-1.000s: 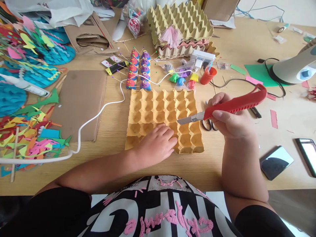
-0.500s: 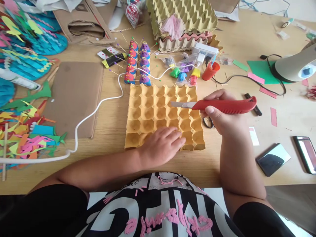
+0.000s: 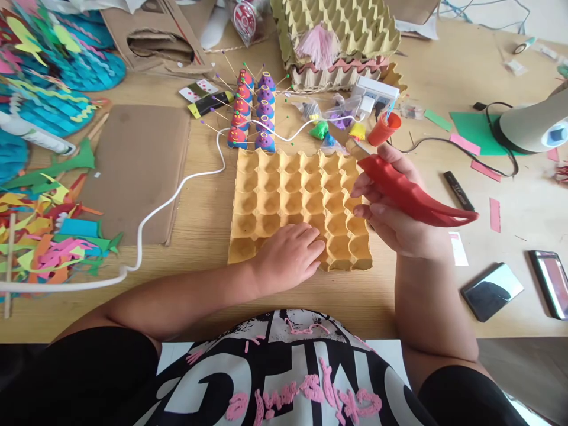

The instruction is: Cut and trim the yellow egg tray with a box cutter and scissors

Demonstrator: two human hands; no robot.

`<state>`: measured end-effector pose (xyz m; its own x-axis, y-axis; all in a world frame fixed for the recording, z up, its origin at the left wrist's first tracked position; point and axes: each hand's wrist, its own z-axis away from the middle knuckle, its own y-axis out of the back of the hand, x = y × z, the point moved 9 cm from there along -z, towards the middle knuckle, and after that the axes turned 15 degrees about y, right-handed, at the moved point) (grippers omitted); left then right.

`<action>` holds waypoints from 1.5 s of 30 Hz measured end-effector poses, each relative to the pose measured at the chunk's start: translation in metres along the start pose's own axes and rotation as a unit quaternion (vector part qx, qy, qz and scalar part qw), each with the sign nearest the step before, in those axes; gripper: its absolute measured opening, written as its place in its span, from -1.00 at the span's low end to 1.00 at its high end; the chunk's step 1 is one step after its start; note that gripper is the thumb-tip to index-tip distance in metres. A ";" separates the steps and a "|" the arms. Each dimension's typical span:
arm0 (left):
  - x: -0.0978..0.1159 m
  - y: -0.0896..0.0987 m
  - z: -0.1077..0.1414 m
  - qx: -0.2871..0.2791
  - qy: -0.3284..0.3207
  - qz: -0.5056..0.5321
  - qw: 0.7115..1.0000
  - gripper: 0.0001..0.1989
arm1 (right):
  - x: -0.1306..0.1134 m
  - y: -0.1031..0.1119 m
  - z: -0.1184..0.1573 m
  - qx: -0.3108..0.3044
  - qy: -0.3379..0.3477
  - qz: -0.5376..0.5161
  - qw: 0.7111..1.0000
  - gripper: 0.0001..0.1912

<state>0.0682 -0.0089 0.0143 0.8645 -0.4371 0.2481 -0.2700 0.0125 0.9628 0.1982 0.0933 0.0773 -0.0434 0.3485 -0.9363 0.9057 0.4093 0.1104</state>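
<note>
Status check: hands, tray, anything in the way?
Right hand holding red cutter, blade out. Left hand resting on yellow tray. White cable runs beyond and left of tray, not across it.

The left hand [image 3: 290,257] rests on the yellow egg tray [image 3: 293,204]; the right [image 3: 402,207] holds a red knife [image 3: 402,186].

Bright, soft light pales the right of the table [image 3: 536,195], glare whitens the glossy black device [image 3: 492,290], and edges look stretched.
</note>
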 end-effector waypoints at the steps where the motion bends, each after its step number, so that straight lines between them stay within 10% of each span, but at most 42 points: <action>1: 0.000 0.000 0.000 0.000 -0.001 -0.002 1.000 -0.79 | -0.001 0.000 0.000 0.003 0.001 -0.013 1.000 -0.22; 9: 0.002 0.001 0.002 0.011 -0.006 -0.013 1.000 -0.78 | 0.000 0.000 0.000 -0.005 -0.016 -0.118 0.993 -0.14; 22: 0.021 0.016 0.016 0.034 -0.041 -0.041 0.998 -0.92 | 0.001 0.056 -0.002 0.127 0.038 0.091 0.987 -0.71; 29: 0.035 0.050 0.024 0.039 -0.122 -0.090 0.988 -0.90 | -0.015 0.072 -0.004 0.124 0.071 0.389 0.910 -0.69; 45: 0.003 0.065 0.015 0.040 -0.186 -0.054 0.980 -0.83 | 0.008 0.099 -0.079 -0.230 -0.200 0.556 0.773 -0.69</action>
<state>0.0473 -0.0233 0.0759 0.6793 -0.7300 0.0749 -0.2304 -0.1152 0.9663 0.2545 0.2037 0.1076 0.8717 0.4494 -0.1951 0.0399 0.3319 0.9425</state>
